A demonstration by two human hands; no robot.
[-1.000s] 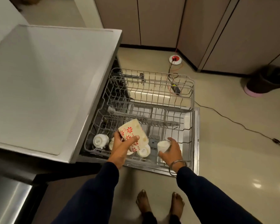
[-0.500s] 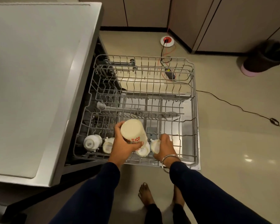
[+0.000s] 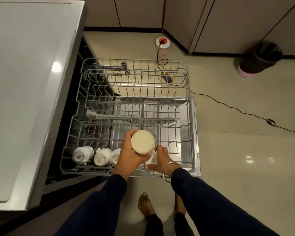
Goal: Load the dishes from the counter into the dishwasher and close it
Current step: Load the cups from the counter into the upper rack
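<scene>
Grey wire forms the dishwasher rack (image 3: 188, 116), pulled out over the lowered dishwasher door (image 3: 195, 133) beside the pale counter (image 3: 24, 82). Along the rack's near edge, at its left end, three white cups lie tipped with their bases toward the camera: the first cup (image 3: 82, 154), the second cup (image 3: 101, 156) just beside it, and the third cup (image 3: 115, 157), partly hidden behind the person's left wrist. Most of the rack beyond them shows only bare tines, with a grey spray arm (image 3: 126, 117) visible below the wires.

The left hand (image 3: 131, 154) has its fingers curled round a cream mug (image 3: 142, 142), held upside down over the near part of the rack so that its round, plain base faces up. A strip of red pattern shows on the mug's side just under the base. The right hand (image 3: 160, 159), wearing a metal bangle (image 3: 169, 171) at the wrist, grips a small white cup (image 3: 152, 159) low in the rack, touching or nearly touching the mug; only a sliver of this cup shows between the two hands. Both sleeves are dark blue.

On the beige floor (image 3: 245, 150) lie a black cable (image 3: 228, 106), a round red-and-white socket (image 3: 163, 42) and a dark bin (image 3: 259, 58) on a pink base near the cabinets. Bare feet (image 3: 146, 205) stand below the rack.
</scene>
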